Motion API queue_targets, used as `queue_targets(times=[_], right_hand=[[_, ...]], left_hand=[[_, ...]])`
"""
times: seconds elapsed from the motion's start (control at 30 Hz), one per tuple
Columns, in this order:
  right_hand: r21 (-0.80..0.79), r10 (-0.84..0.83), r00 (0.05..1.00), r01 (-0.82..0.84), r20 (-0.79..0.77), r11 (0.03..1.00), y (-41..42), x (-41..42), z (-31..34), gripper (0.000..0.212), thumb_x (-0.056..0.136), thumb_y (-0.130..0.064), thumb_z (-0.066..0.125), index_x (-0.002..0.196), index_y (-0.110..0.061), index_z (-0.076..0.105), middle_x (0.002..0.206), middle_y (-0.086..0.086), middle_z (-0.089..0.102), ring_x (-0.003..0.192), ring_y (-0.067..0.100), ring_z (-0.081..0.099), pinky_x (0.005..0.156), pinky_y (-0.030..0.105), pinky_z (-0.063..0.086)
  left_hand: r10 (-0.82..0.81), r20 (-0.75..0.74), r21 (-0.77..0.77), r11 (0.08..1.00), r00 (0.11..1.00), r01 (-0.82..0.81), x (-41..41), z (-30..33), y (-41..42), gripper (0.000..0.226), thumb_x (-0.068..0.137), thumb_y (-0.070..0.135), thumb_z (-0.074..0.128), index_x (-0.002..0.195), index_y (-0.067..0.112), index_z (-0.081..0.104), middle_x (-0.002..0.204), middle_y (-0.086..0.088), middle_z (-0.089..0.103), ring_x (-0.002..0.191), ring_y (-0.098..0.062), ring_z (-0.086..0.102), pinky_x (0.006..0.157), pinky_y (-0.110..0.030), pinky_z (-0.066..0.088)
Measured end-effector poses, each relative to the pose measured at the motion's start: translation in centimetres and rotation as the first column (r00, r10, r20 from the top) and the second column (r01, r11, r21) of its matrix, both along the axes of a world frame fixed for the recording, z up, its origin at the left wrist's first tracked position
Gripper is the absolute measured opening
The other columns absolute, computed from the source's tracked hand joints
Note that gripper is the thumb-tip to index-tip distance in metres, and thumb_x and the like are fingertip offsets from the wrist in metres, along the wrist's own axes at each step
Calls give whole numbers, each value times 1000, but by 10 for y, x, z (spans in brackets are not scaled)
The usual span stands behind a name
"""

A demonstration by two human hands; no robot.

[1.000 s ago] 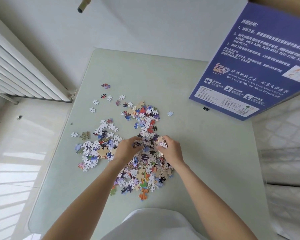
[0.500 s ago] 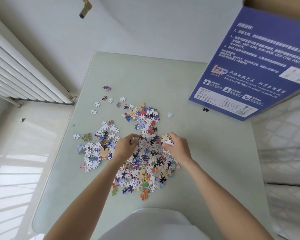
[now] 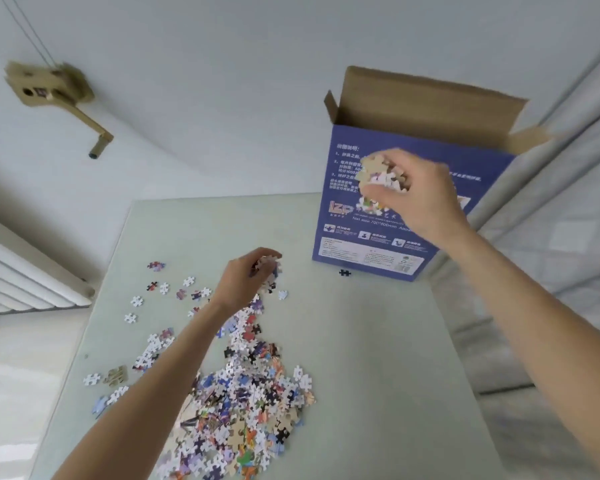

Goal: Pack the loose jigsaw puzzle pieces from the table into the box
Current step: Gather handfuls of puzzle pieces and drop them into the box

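A big heap of loose jigsaw pieces [image 3: 246, 407] lies on the pale green table [image 3: 371, 358], with scattered singles to its left. The blue puzzle box [image 3: 368, 237] stands upright at the table's far right, its brown top flaps open. My right hand [image 3: 420, 199] is raised in front of the box's face, below the opening, and grips a handful of pieces [image 3: 378, 178]. My left hand [image 3: 246, 282] hovers lower, above the far end of the heap, and holds a smaller bunch of pieces [image 3: 269, 268].
A lone black piece [image 3: 344, 272] lies just before the box. A white radiator [image 3: 25, 278] runs along the left wall. A brown crank fitting [image 3: 56, 95] sticks out of the wall above. Quilted white fabric [image 3: 551, 271] lies right of the table.
Both hands have lifted off the heap with pieces. The right hand has risen far up and right to the box; the left has moved up a little. The camera has tilted upward.
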State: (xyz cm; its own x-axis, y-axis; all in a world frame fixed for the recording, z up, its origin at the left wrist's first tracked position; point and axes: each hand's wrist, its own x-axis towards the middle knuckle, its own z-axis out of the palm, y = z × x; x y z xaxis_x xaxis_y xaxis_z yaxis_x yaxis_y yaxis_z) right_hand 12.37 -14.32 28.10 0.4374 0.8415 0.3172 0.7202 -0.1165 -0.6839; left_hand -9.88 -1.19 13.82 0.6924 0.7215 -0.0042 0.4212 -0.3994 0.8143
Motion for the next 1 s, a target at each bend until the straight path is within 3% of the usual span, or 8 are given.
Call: queue_targets(times=[0.1, 0.27, 0.4, 0.53, 0.67, 0.8, 0.9, 1.0], right_hand=[[102, -105, 980, 88, 171, 991, 13, 50, 34, 33, 81, -24, 71, 112, -16, 63, 91, -7, 64, 79, 8, 56, 70, 17, 40], [0, -110, 955, 115, 275, 993, 31, 119, 31, 34, 81, -17, 70, 115, -13, 63, 97, 8, 69, 85, 20, 61, 69, 17, 35], [-76, -3, 969, 23, 247, 997, 34, 141, 16, 33, 81, -15, 72, 112, -16, 64, 94, 4, 68, 82, 16, 61, 67, 12, 38], [-42, -21, 982, 29, 188, 999, 35, 147, 7, 35, 82, -17, 71, 116, -18, 61, 91, -3, 65, 80, 12, 56, 65, 2, 35], [-89, 20, 984, -4, 178, 996, 35, 148, 8, 39, 83, -23, 70, 118, -25, 52, 97, -4, 65, 85, 10, 60, 73, 17, 46], [-82, 29, 980, -13, 198, 997, 32, 151, 8, 14, 86, -28, 66, 99, -29, 59, 90, -4, 66, 80, 14, 62, 72, 34, 48], [-54, 9, 967, 5, 253, 999, 31, 153, 7, 5, 88, -23, 63, 89, -28, 65, 80, -3, 66, 65, 12, 56, 65, 36, 47], [-34, -38, 954, 50, 297, 998, 30, 152, 6, 6, 87, -23, 64, 89, -27, 67, 77, -6, 65, 66, 11, 52, 66, 35, 46]], left_hand=[[-47, 86, 115, 993, 995, 37, 37, 42, 17, 16, 95, 17, 50, 104, 22, 62, 82, 7, 66, 63, 8, 57, 56, -5, 39], [-170, 266, 375, 925, 949, 61, 110, 118, 47, 18, 94, 21, 51, 107, 18, 63, 90, 3, 67, 71, -8, 58, 65, -21, 46], [-346, 314, 637, 767, 884, 74, 167, 163, 59, 19, 93, 16, 49, 106, 13, 64, 88, 4, 63, 70, -6, 53, 65, -13, 41], [-483, 145, 819, 548, 864, 169, 215, 166, 62, 23, 95, 15, 46, 109, 12, 64, 91, -3, 63, 79, -15, 56, 69, -21, 42], [-512, -41, 799, 498, 858, 336, 239, 148, 63, 23, 93, 19, 48, 109, 13, 64, 93, -5, 65, 78, -22, 60, 64, -28, 43], [-502, -44, 783, 519, 864, 342, 238, 141, 63, 19, 91, 18, 55, 107, 17, 65, 95, -1, 66, 71, -11, 54, 63, -21, 32], [-508, -47, 760, 541, 860, 361, 235, 141, 64, 21, 93, 22, 48, 104, 15, 65, 93, -2, 65, 74, -15, 58, 65, -24, 39], [-512, -70, 760, 528, 856, 378, 231, 141, 65, 29, 95, 28, 40, 102, 15, 65, 93, -2, 65, 81, -19, 61, 68, -29, 46]])
